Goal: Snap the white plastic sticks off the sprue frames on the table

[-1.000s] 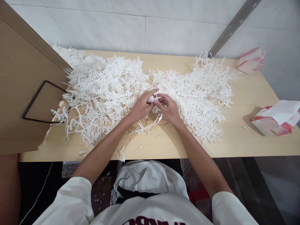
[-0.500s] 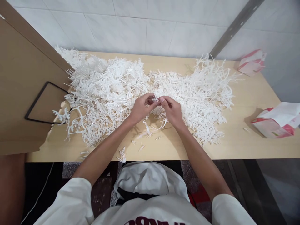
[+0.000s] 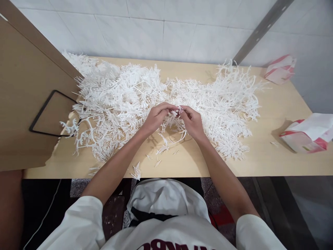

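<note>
My left hand (image 3: 159,115) and my right hand (image 3: 191,119) meet fingertip to fingertip over the middle of the table. Between them is a thin white branched plastic piece (image 3: 180,110), pinched by my right thumb and finger. The left fingers close on its other side, their grip partly hidden. A curved white strand (image 3: 182,137) hangs below the right hand. A large heap of white branched pieces (image 3: 117,93) spreads on the left, and another heap (image 3: 223,100) lies on the right. A few small loose bits (image 3: 162,149) lie in front of my hands.
A cardboard box (image 3: 28,104) with a black wire frame (image 3: 49,114) stands at the left. Two red-and-white paper packets (image 3: 305,133) sit on the right of the wooden table (image 3: 275,166). Behind are a tiled wall (image 3: 145,31) and a metal post (image 3: 260,33).
My left fingers have straightened and reach further right towards the right hand. The right hand has stayed nearly in place, and a thin white tip now shows above its fingers.
</note>
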### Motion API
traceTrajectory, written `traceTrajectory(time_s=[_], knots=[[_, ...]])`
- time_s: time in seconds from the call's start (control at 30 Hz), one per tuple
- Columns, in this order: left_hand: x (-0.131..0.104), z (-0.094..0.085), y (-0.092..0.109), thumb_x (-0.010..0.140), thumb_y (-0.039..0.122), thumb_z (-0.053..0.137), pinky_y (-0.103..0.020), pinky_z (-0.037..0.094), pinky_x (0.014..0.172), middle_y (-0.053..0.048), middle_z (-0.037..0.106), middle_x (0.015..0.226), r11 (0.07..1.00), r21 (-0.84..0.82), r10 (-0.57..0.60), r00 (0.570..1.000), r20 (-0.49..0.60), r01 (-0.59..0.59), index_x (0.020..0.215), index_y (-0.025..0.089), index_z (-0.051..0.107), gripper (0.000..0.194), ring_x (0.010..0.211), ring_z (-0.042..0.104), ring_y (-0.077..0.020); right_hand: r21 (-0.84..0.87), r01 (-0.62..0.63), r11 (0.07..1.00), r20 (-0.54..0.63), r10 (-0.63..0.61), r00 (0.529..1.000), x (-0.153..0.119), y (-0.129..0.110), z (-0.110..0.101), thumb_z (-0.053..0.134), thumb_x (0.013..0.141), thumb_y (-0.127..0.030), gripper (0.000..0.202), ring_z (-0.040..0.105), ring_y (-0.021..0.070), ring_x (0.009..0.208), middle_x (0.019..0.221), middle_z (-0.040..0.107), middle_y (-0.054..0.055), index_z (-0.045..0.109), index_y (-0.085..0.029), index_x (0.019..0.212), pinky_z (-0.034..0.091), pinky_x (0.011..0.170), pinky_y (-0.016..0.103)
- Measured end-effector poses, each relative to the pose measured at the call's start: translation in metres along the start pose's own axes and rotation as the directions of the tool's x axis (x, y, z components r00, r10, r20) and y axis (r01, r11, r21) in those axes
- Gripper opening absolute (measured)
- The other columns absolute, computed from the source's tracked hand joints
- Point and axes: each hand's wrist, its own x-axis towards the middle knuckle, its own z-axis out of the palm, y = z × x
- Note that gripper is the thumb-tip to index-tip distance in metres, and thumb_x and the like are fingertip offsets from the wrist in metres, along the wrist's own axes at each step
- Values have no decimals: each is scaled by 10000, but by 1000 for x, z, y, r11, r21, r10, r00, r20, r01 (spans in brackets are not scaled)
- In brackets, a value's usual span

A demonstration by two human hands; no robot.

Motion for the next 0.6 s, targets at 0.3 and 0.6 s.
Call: traceTrajectory(time_s=[0.3,0.6], knots=[[0,6,-4,819,450,641,-229,504,726,-39,686,918,998,6,-56,998,-43,56,985,185,652,313,783,624,-105,72,-15,997,62,10,998,-4,-2,4,575,863,-478,317,639,116,669,707,652,-44,534,-265,1094,523,682,274],[-4,8,-4,838,273,613,-238,489,708,-20,690,844,974,226,43,991,-125,-14,890,186,696,131,736,609,-103,-224,100,970,-3,-103,995,-5,-3,3,557,853,-542,335,627,134,791,903,690,15,632,-229,945,490,701,272]])
